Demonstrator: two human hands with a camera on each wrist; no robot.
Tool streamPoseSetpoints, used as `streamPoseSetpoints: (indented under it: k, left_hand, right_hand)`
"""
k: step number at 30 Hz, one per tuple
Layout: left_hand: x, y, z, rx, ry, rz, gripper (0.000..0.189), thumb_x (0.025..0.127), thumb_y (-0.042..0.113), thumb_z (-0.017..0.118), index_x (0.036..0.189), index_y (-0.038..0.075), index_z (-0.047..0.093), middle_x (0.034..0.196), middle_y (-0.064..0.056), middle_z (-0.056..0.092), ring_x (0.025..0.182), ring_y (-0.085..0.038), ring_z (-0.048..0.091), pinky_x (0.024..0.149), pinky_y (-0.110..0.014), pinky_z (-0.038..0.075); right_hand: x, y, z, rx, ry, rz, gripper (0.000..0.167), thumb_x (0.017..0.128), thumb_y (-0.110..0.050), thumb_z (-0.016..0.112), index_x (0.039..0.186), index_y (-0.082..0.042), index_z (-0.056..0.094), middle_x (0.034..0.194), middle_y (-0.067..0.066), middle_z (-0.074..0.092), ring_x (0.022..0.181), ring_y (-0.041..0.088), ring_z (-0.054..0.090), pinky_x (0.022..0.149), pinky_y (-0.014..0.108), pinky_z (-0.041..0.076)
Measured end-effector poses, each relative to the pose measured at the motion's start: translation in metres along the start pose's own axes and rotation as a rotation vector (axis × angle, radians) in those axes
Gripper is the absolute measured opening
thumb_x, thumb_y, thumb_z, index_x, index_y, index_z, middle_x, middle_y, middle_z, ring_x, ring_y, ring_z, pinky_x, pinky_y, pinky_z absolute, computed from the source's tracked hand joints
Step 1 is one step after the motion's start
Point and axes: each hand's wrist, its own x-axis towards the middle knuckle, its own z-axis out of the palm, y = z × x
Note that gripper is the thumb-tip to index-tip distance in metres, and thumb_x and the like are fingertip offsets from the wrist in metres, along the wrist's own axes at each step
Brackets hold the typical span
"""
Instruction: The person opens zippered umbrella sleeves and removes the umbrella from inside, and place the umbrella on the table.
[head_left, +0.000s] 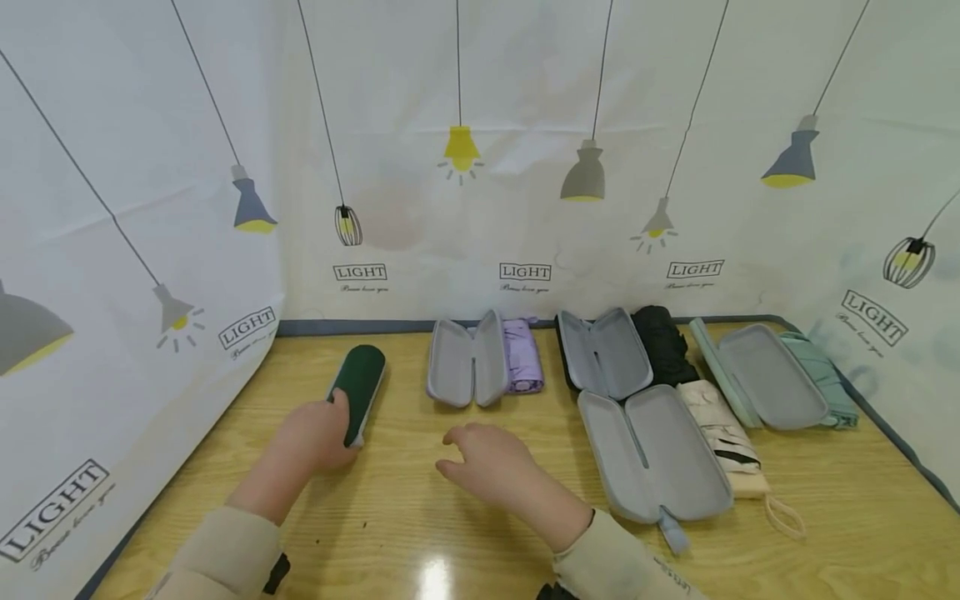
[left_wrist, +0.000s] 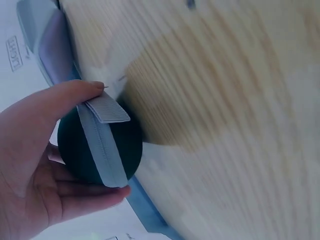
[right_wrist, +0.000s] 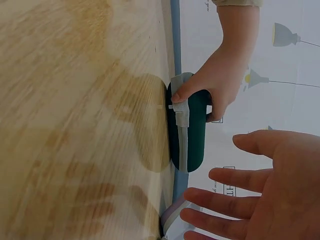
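At the left of the table, a closed dark green zip case [head_left: 360, 387] points away from me in the head view. My left hand [head_left: 318, 433] grips its near end, with the thumb by a ribbed grey tab [left_wrist: 108, 109] and the fingers on the opposite side. A grey zipper [left_wrist: 102, 150] runs down the end of the case. My right hand [head_left: 495, 467] hangs over the middle of the table, apart from the case, its fingers spread and holding nothing [right_wrist: 235, 200].
Grey-lined open cases [head_left: 457, 367] stand along the back and right. Beside them lie folded umbrellas: purple [head_left: 522, 357], black [head_left: 663, 346], cream [head_left: 716, 425] and teal [head_left: 828, 379]. A lamp-printed sheet [head_left: 510, 217] rises behind the wooden table [head_left: 405, 517].
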Motion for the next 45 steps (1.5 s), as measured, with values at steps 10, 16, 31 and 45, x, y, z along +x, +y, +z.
streamPoseSetpoints:
  k: [10, 16, 31, 45]
  left_hand:
    - [-0.014, 0.013, -0.01, -0.042, -0.024, -0.001, 0.099, 0.077, 0.039, 0.081, 0.142, -0.016, 0.03, 0.074, -0.014, 0.062, 0.06, -0.022, 0.059, 0.058, -0.041, 0.052]
    - [-0.011, 0.002, -0.02, 0.067, -0.141, 0.087, 0.104, 0.069, 0.01, 0.089, 0.151, 0.001, 0.026, 0.091, -0.015, 0.06, 0.063, -0.022, 0.053, 0.053, -0.037, 0.048]
    - [0.032, -0.024, -0.018, 0.284, 0.085, 0.31, 0.073, 0.088, -0.004, 0.067, 0.148, 0.031, 0.044, 0.139, -0.025, 0.046, 0.119, -0.044, 0.051, 0.093, -0.057, 0.044]
    - [0.027, -0.024, -0.014, 0.172, -0.009, 0.317, 0.084, 0.076, 0.013, 0.082, 0.15, 0.023, 0.042, 0.152, -0.019, 0.035, 0.128, -0.04, 0.045, 0.095, -0.051, 0.045]
  right_hand:
    - [-0.001, -0.002, 0.003, 0.004, -0.011, -0.016, 0.039, 0.095, -0.036, 0.06, 0.121, -0.008, 0.067, 0.119, 0.007, 0.066, 0.11, 0.026, 0.061, 0.09, 0.042, 0.05]
    - [0.0, -0.001, 0.005, -0.011, -0.005, -0.025, 0.038, 0.095, -0.037, 0.061, 0.121, -0.009, 0.067, 0.118, 0.005, 0.066, 0.108, 0.025, 0.062, 0.089, 0.041, 0.051]
    - [0.009, -0.003, 0.012, -0.005, -0.02, -0.055, 0.037, 0.094, -0.036, 0.062, 0.119, -0.01, 0.068, 0.113, 0.004, 0.068, 0.096, 0.017, 0.064, 0.082, 0.035, 0.052]
    - [0.006, -0.009, 0.015, -0.06, -0.043, -0.077, 0.038, 0.094, -0.04, 0.063, 0.12, -0.013, 0.068, 0.112, 0.001, 0.067, 0.101, 0.019, 0.063, 0.084, 0.036, 0.052]
